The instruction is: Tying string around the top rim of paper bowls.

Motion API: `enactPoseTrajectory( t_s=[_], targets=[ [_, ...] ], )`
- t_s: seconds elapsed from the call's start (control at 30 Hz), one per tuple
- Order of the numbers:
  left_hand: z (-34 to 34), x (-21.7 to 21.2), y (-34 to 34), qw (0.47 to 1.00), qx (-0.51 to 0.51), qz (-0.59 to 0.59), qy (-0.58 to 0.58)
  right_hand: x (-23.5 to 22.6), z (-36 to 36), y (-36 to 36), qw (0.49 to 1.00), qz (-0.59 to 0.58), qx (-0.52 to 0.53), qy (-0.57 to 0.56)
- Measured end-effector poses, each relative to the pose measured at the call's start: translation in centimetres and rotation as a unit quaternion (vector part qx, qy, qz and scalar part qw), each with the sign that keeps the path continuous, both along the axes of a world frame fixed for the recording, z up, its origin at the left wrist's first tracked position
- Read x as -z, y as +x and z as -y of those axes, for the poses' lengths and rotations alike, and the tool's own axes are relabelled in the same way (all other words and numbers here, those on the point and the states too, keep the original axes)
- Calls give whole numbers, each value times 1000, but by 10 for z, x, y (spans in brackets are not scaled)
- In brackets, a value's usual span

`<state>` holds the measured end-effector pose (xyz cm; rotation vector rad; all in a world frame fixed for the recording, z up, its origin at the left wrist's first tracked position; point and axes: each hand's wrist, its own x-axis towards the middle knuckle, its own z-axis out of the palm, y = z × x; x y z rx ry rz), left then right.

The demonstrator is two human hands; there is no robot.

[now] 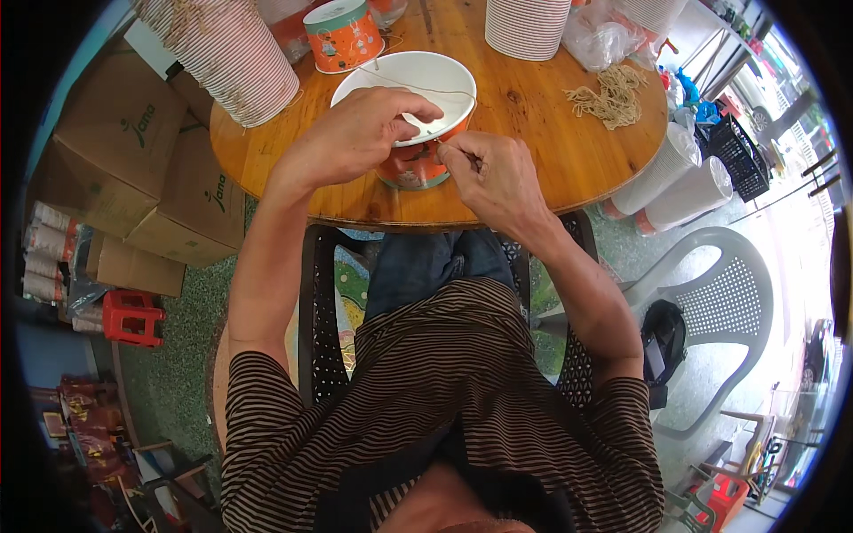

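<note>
A paper bucket (409, 173), white inside and orange-printed outside, stands upright near the table's front edge. A thin pale string (435, 90) runs from its far left rim across the opening to the right rim. My left hand (369, 133) reaches over the bucket's left front rim, thumb and forefinger apart above the opening. At the right front, just below the rim, my right hand (493, 173) is closed in a pinch on what looks like the string's end; its fingertips partly hide it.
On the wooden table (533, 107) lie a tangle of strings (613, 96), another orange bucket (344, 40) and stacked buckets (222, 62) draped with strings. Another bucket stack (527, 27) stands at the back. Cardboard boxes (120, 133) are at the left, a grey plastic chair (724, 302) at the right.
</note>
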<state>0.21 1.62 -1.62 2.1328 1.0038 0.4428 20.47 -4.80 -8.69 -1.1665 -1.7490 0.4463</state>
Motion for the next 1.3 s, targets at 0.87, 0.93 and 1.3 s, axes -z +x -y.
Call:
enactPoseTrajectory(
  t_s=[0.87, 0.93, 1.3],
  targets=[
    [-31, -2, -4, 984, 147, -73, 65, -5, -4, -6, 1000, -5, -7, -25],
    [-33, -2, -3, 987, 139, -71, 47, -5, -4, -5, 1000, -6, -8, -28],
    [-29, -1, -14, 990, 39, 3, 132, 1, -2, 4, 999, -42, 16, -29]
  ],
)
